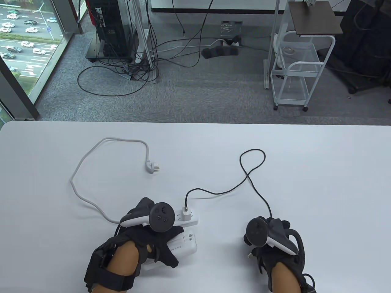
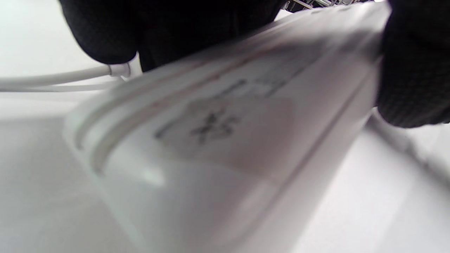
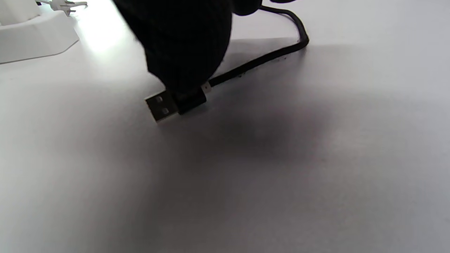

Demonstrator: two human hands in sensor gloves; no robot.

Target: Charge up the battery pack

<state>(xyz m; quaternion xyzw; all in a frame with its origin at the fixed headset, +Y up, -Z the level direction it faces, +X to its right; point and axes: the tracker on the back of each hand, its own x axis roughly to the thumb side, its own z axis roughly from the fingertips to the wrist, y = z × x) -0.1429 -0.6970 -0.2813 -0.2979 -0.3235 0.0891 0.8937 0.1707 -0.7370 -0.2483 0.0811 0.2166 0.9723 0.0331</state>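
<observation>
- The right hand's fingers point(image 3: 186, 45) pinch the black housing of a USB plug point(image 3: 165, 107), its metal end poking free toward the person's left, presumably so it can be steered into a port.
- The left hand point(image 1: 143, 235) grips the battery pack point(image 1: 184, 244), a white slab near the tabletop's near edge, left of centre; in the left wrist view dark fingers point(image 2: 415, 70) clamp its sides while its labelled face point(image 2: 218, 126) fills the frame, blurred. It seems to be tilted, but I cannot tell whether any part touches the tabletop.
- Holding the pack firm likely gives the plug something steady to push against.
- The black cable point(image 1: 253, 171) runs from the right hand point(image 1: 272, 235) in a loop across the tabletop's middle and ends at a small white charger point(image 1: 186, 212).
- That charger sits in a white power strip point(image 1: 191, 218) just behind the pack.
- The strip's own grey-white cord point(image 1: 88, 171) curves toward the tabletop's left side and its wall plug point(image 1: 152, 167) lies loose, plugged into nothing, so charging would still need power.
- The hands are well apart; the plug is not yet at the pack.
</observation>
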